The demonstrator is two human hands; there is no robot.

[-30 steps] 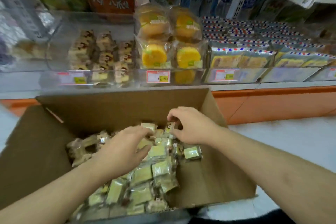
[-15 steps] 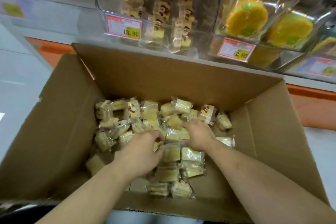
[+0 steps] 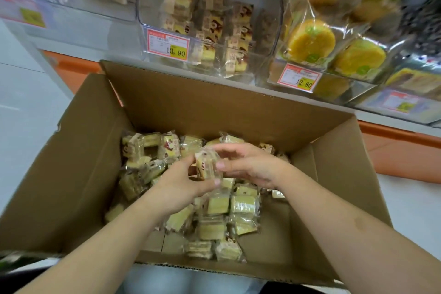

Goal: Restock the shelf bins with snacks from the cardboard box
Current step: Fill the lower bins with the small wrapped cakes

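Both hands meet over the open box point(image 3: 78, 162), a brown corrugated carton with its flaps splayed outward and a torn, dotted edge along the near rim. The left hand point(image 3: 177, 185) and the right hand point(image 3: 248, 166) together pinch one cake point(image 3: 206, 166), a small square sponge block sealed in crinkly clear film with a printed label on one face; it is lifted just above the pile, thumbs and fingertips curled against its sides. Which hand bears more of the hold cannot be told, since the fingers overlap on the wrapper.

Below lies the pile point(image 3: 229, 217): dozens of the same pale yellow, soft-edged cubes in glossy wrap, tumbled loosely across the middle of the carton floor, some flat, some on edge, with bare cardboard showing to the right.

Beyond the far wall of the carton stands the bin point(image 3: 257, 64), a clear rigid plastic tub with rounded corners, partly filled with matching wrapped cakes stacked on end. A red-and-yellow tag point(image 3: 168, 45) reading 13.90 is stuck to its front. To the right, the buns point(image 3: 310, 40), round, domed and golden, sit in shiny bags in the next tub, above a second tag point(image 3: 299, 77) marked 12.80. An orange band point(image 3: 401, 150) runs along the shelf base.
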